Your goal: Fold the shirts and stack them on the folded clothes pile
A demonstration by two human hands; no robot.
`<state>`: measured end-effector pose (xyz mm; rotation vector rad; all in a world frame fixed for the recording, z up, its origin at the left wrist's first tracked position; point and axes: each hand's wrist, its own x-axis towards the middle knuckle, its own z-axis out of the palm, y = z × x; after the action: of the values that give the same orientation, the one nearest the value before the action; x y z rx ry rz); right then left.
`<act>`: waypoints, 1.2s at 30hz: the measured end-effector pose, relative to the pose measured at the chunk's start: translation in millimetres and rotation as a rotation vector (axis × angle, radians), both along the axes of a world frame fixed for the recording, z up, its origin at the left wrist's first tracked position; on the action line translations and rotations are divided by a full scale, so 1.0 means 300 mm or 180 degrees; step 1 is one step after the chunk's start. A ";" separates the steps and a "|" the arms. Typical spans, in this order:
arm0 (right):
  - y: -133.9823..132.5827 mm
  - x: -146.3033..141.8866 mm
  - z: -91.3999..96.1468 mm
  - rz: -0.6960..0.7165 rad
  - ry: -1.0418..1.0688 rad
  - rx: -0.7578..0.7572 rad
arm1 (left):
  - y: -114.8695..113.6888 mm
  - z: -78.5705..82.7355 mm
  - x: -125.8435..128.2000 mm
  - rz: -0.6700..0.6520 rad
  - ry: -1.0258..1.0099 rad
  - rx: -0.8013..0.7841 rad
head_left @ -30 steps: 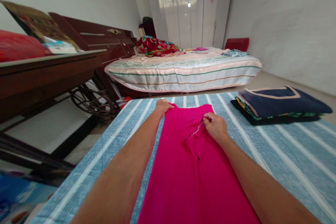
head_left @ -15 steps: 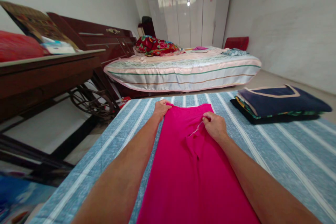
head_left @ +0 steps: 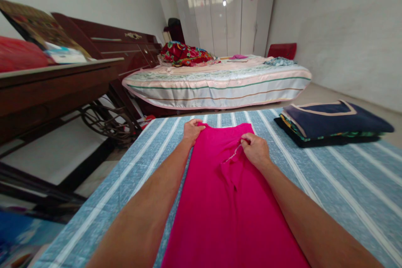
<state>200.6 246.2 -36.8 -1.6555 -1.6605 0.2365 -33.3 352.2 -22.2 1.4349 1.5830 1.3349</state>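
Note:
A bright pink garment [head_left: 216, 201] lies lengthwise before me, its near end running out of the bottom of the view. I cannot tell its exact kind. At its far left corner, my left hand [head_left: 192, 130] is closed on the edge, thumb on top of the cloth. My right hand [head_left: 256, 148] pinches a fold near the far right side, where a pale seam edge shows and the fabric is gathered in creases. Beneath the garment spreads a blue cloth with white stripes [head_left: 150, 155].
Folded clothes [head_left: 333, 121], navy on top, are stacked at the right. Beyond stands a bed [head_left: 220, 88] with a red floral bundle [head_left: 185, 53]. A dark wooden table [head_left: 63, 79] with an iron wheel [head_left: 108, 121] below is on the left. Wardrobes [head_left: 216, 12] line the back.
The view has shifted very slightly. Both hands keep the same hold on the pink garment.

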 end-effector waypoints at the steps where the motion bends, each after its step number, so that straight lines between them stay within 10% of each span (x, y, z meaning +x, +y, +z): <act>1: 0.000 0.000 0.001 0.0011 0.0000 -0.0002 | -0.001 0.000 0.000 -0.0012 -0.0012 0.0009; 36: 0.002 0.002 0.009 0.0030 0.0153 -0.0065 | 0.046 0.136 -0.028 -0.1126 0.2827 -0.0408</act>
<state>201.3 246.9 -34.1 -1.6450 -1.6353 0.2966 -41.7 365.9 18.7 2.2561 1.7372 0.3664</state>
